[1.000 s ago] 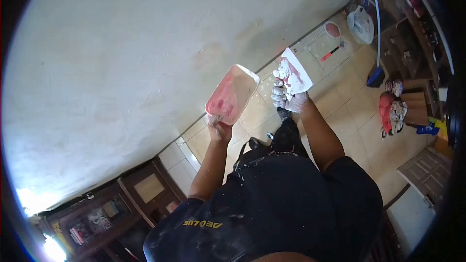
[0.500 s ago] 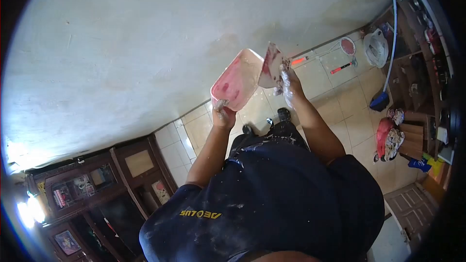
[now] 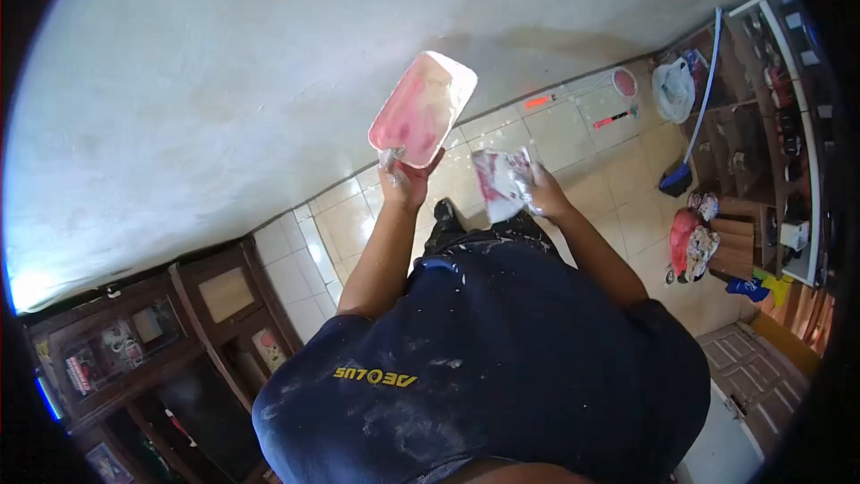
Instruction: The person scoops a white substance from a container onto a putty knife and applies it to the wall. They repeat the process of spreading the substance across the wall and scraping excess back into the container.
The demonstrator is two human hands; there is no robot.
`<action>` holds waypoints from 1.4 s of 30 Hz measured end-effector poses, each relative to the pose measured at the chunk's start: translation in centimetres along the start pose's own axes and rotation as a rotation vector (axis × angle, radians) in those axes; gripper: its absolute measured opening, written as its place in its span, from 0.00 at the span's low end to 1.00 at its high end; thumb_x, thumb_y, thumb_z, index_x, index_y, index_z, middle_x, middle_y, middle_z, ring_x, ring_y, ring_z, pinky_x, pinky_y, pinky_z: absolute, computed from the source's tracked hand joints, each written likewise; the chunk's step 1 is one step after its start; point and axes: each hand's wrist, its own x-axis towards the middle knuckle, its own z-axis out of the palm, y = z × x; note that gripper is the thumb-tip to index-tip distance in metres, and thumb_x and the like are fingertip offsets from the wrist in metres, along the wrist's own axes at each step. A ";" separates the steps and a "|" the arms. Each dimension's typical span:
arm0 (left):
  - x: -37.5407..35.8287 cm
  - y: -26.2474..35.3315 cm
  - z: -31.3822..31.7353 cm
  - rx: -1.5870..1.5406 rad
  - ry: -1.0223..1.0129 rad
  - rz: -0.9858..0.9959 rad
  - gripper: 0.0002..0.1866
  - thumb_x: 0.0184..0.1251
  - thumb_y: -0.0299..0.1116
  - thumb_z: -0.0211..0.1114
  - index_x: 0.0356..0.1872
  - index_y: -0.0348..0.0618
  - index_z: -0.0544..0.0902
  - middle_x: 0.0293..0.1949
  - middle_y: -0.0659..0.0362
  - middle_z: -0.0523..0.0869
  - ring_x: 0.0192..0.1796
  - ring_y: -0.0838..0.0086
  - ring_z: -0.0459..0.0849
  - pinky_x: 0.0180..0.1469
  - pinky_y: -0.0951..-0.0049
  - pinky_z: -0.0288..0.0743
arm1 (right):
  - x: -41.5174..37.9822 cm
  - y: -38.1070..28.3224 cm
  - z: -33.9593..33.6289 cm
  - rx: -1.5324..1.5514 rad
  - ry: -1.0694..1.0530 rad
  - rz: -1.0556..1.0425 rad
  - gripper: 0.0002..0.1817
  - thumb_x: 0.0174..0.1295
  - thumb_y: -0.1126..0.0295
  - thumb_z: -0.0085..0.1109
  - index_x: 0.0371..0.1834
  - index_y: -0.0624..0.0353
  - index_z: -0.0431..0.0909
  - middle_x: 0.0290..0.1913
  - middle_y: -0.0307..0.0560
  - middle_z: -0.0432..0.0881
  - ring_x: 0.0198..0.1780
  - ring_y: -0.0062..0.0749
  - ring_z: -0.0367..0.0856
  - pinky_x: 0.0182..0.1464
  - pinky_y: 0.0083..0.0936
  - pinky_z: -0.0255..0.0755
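My left hand [image 3: 405, 184], its thumb smeared with pale paste, is closed on the near end of a shallow pink tray [image 3: 421, 112]. The tray is tilted close to the wall, with whitish residue toward its far end. Lower and to the right, my right hand [image 3: 543, 193] grips a flat putty scraper [image 3: 502, 181], a broad plate with white paste and dark red patches. White smears cover the fingers of that hand. Tray and scraper are apart.
A pale plastered wall [image 3: 224, 81] rises ahead. On the tiled floor [image 3: 573, 161] lie orange-handled tools [image 3: 614, 119], a white plastic bag [image 3: 674, 90] and a blue broom [image 3: 677, 179]. Cloths [image 3: 692, 242] lie near a shelf rack at right. A wooden cabinet [image 3: 179, 332] stands at left.
The scraper has come away from the tray, down toward my body, and turned its paste-covered face up. The tray has shifted up and slightly left, nearer the wall.
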 end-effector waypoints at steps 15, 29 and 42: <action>-4.1 7.7 -5.9 0.004 -0.180 0.153 0.33 0.50 0.21 0.58 0.61 0.46 0.59 0.59 0.54 0.69 0.61 0.62 0.72 0.61 0.61 0.73 | 2.2 -9.0 6.8 1.430 -0.680 0.044 0.14 0.64 0.54 0.53 0.36 0.53 0.74 0.25 0.36 0.69 0.19 0.20 0.65 0.17 0.15 0.64; -2.9 10.4 -9.6 -0.051 -0.099 0.046 0.28 0.58 0.31 0.53 0.63 0.49 0.62 0.60 0.54 0.71 0.59 0.59 0.76 0.54 0.51 0.78 | 1.4 -10.8 13.0 -0.278 0.127 -0.141 0.28 0.64 0.60 0.55 0.62 0.68 0.64 0.47 0.56 0.80 0.47 0.35 0.79 0.50 0.30 0.72; -1.3 14.3 -9.8 0.048 -0.270 0.342 0.36 0.42 0.22 0.59 0.60 0.44 0.62 0.56 0.56 0.71 0.60 0.66 0.71 0.63 0.64 0.67 | -1.8 -12.4 6.5 -0.231 0.460 -0.325 0.18 0.63 0.62 0.58 0.49 0.65 0.73 0.30 0.49 0.80 0.33 0.29 0.78 0.40 0.29 0.72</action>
